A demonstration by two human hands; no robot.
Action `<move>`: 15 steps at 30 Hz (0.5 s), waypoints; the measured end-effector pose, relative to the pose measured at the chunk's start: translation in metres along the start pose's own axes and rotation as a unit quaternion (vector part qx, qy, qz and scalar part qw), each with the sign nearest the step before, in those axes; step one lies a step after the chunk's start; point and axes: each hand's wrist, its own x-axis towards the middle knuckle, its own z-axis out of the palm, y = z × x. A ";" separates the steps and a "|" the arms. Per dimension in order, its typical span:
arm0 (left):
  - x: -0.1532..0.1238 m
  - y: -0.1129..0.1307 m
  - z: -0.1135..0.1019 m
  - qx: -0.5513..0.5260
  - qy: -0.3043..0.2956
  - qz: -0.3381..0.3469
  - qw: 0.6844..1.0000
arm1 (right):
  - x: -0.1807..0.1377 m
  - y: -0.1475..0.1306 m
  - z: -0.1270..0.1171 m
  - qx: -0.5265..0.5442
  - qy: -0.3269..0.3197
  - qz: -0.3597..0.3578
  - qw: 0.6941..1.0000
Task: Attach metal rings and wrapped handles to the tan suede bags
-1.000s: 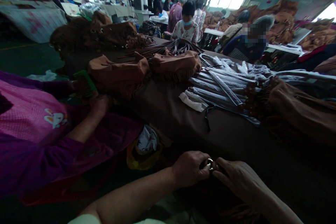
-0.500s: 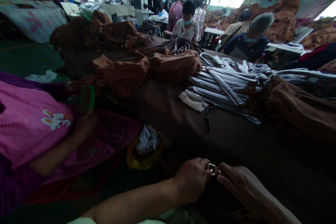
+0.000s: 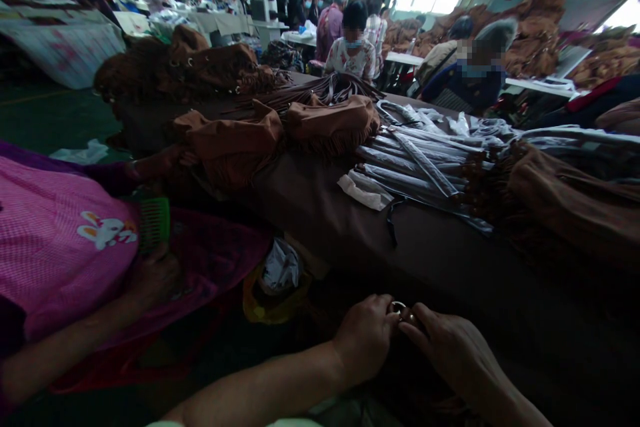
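My left hand (image 3: 365, 337) and my right hand (image 3: 447, 347) meet low in the head view, at the near edge of a dark brown table (image 3: 450, 253). Both have their fingers pinched together on a small metal ring (image 3: 399, 309) that sits between the fingertips. Dark material lies under my hands; I cannot make out what the ring is attached to.
A co-worker in a pink apron (image 3: 60, 240) sits close on my left, holding a green comb (image 3: 154, 223). Brown fringed bags (image 3: 235, 137) and wrapped straps (image 3: 420, 170) lie piled on the table. More brown bags (image 3: 575, 207) are heaped on the right. Several people work at the far tables.
My hands stay pinched on the ring, shifted only slightly. The co-worker's hand with the green comb has come down from the bag toward their lap.
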 end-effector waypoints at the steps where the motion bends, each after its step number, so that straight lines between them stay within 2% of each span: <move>1: 0.001 0.001 -0.001 -0.002 -0.001 0.005 1.000 | 0.002 0.002 0.000 0.000 0.002 0.002 1.000; 4: 0.002 0.004 -0.008 0.014 -0.023 0.046 0.999 | 0.005 0.011 -0.002 0.013 -0.012 -0.013 1.000; 11: 0.014 -0.001 -0.041 0.017 -0.155 0.155 0.976 | 0.004 0.018 -0.010 0.056 -0.027 -0.057 0.996; 13: 0.020 -0.003 -0.047 -0.001 -0.199 0.174 0.964 | 0.004 0.017 -0.011 0.070 -0.028 -0.070 0.995; 15: 0.023 -0.004 -0.050 -0.013 -0.217 0.178 0.960 | 0.004 0.017 -0.011 0.077 -0.037 -0.074 0.994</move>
